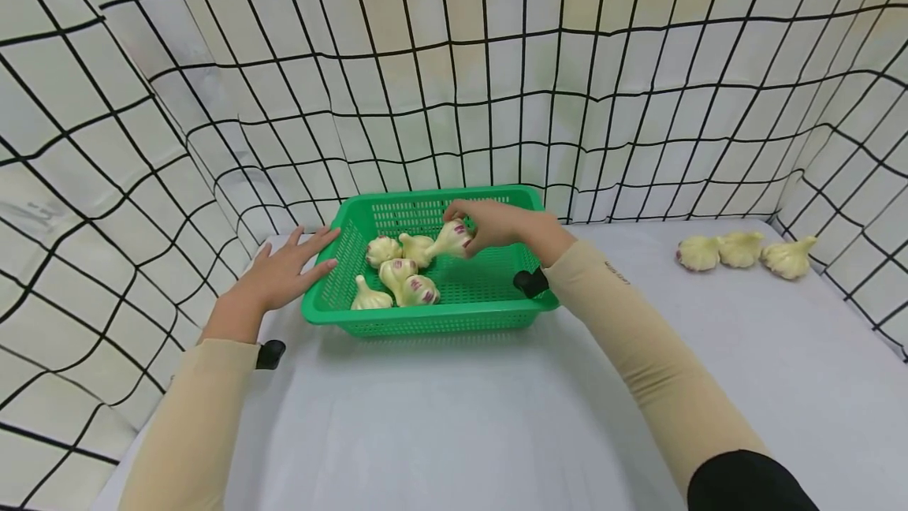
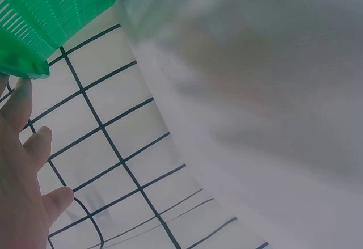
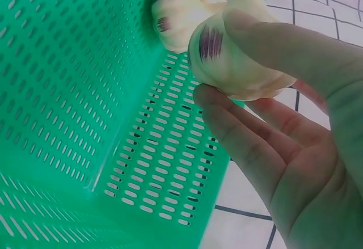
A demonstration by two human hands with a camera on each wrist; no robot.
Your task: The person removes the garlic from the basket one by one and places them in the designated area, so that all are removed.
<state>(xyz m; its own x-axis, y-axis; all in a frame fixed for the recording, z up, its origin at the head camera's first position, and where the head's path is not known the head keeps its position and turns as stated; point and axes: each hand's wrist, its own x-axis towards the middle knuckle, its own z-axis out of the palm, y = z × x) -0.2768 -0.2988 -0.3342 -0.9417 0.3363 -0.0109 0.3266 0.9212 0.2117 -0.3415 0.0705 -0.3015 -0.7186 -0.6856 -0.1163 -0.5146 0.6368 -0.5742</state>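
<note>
Left hand [image 1: 289, 273]: fingers spread against the left rim of the green perforated plastic basket [image 1: 440, 311]; light pressure should steady it.
Right hand [image 1: 498, 225]: pinches a white, purple-streaked garlic bulb [image 1: 454, 237] over the basket; best gripped by its rounded body.
Stem contact: neighbouring pale bulbs [image 1: 400, 271] crowd close; touching, cannot tell.
Left-wrist view: hand cut off.

Glossy plastic, matt cloth.
Green rectangular slotted plastic basket [image 1: 433, 309]: smooth, light sheen. Pale round purple-streaked garlic bulb [image 3: 218, 70]: smooth, satiny. Flat white tabletop [image 1: 440, 408]: smooth, matt. Long beige cloth sleeve [image 1: 649, 357]: matt, creased.
</note>
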